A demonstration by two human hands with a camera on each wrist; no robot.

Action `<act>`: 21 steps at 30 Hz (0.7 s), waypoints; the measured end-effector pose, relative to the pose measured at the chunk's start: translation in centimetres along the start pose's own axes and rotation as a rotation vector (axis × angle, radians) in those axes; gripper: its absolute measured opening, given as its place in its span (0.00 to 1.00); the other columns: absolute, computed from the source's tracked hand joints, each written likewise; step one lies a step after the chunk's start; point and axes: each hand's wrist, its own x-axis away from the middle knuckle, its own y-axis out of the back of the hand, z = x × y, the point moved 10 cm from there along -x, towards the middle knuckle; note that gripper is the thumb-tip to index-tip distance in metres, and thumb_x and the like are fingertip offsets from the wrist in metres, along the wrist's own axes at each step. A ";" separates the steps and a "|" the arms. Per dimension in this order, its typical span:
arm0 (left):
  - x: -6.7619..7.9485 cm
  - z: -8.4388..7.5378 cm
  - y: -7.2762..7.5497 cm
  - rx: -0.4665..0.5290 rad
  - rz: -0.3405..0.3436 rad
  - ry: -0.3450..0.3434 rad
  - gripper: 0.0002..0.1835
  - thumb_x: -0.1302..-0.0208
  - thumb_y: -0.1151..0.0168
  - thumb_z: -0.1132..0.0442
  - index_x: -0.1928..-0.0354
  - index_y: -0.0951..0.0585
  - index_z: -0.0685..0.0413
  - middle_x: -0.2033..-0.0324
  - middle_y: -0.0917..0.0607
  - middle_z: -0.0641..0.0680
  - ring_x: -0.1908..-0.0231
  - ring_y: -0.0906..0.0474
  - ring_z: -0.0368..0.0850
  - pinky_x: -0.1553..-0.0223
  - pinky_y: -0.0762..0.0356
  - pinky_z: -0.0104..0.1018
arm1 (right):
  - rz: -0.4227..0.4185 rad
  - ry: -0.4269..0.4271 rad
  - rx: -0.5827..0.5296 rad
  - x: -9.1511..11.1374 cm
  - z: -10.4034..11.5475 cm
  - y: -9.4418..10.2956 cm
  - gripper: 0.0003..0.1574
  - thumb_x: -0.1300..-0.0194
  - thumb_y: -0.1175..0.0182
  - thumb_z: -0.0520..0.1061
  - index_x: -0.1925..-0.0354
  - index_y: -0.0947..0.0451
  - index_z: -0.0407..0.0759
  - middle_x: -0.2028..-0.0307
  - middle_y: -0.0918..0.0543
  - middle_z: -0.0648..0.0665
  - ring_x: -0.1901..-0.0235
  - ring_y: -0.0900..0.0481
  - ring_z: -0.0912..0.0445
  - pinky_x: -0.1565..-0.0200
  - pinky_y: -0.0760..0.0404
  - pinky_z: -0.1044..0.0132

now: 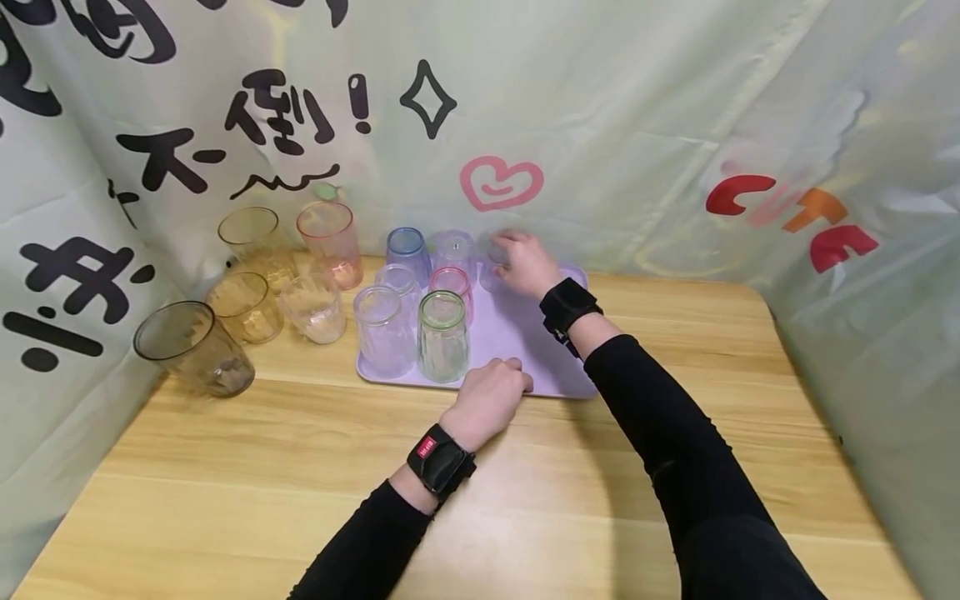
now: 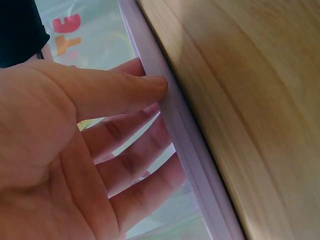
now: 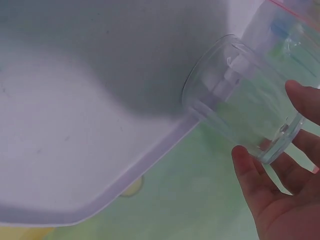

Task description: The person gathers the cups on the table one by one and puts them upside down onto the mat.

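Note:
My left hand point(image 1: 491, 398) pinches the front rim of a lilac tray point(image 1: 517, 337); in the left wrist view the thumb point(image 2: 120, 92) lies on the outer side and the fingers reach over the other side. At the tray's back edge, my right hand point(image 1: 527, 265) grips a clear glass point(image 3: 240, 95) by its base, the wide mouth down at the tray. Left of it on the tray, other tumblers stand mouth down: a blue one point(image 1: 408, 254), a pink one point(image 1: 453, 287), a green one point(image 1: 443, 337) and several pale ones, such as the front-left tumbler point(image 1: 384, 333).
Upright glasses stand on the wooden table point(image 1: 300, 467) left of the tray: a grey-brown one point(image 1: 198, 350), amber ones, a clear one point(image 1: 315, 308) and a pink one point(image 1: 330, 246). A printed cloth point(image 1: 615, 108) closes off the back and both sides.

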 end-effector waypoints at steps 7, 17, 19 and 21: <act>0.2 -0.2 0.3 0.001 -0.021 -0.006 0.13 0.38 0.44 0.66 0.69 0.13 0.39 0.73 0.23 0.44 0.70 0.22 0.42 0.80 0.26 0.38 | -0.015 0.019 0.015 0.4 0.4 0.0 0.34 0.40 0.36 0.44 0.38 0.31 0.35 0.39 0.29 0.34 0.38 0.33 0.43 0.34 0.40 0.52; 0.2 -0.5 0.8 -0.009 -0.016 -0.014 0.14 0.42 0.43 0.69 0.73 0.14 0.40 0.75 0.20 0.44 0.72 0.21 0.42 0.78 0.26 0.38 | -0.089 -0.008 -0.081 3.4 0.1 3.0 0.39 0.39 0.37 0.47 0.33 0.36 0.39 0.35 0.34 0.37 0.35 0.37 0.42 0.34 0.40 0.53; 0.2 -0.6 1.2 0.012 -0.018 -0.015 0.13 0.41 0.43 0.69 0.70 0.14 0.41 0.73 0.18 0.44 0.70 0.20 0.42 0.76 0.24 0.38 | -0.130 -0.009 -0.080 4.4 -0.1 4.3 0.39 0.39 0.37 0.48 0.33 0.36 0.39 0.35 0.33 0.37 0.36 0.37 0.42 0.34 0.40 0.53; 0.1 -0.8 2.0 0.031 -0.047 -0.020 0.11 0.40 0.42 0.68 0.66 0.14 0.43 0.70 0.18 0.45 0.68 0.19 0.43 0.75 0.22 0.38 | -0.174 -0.021 -0.096 5.6 -0.3 5.8 0.39 0.39 0.38 0.49 0.33 0.36 0.39 0.35 0.33 0.38 0.36 0.37 0.42 0.34 0.39 0.52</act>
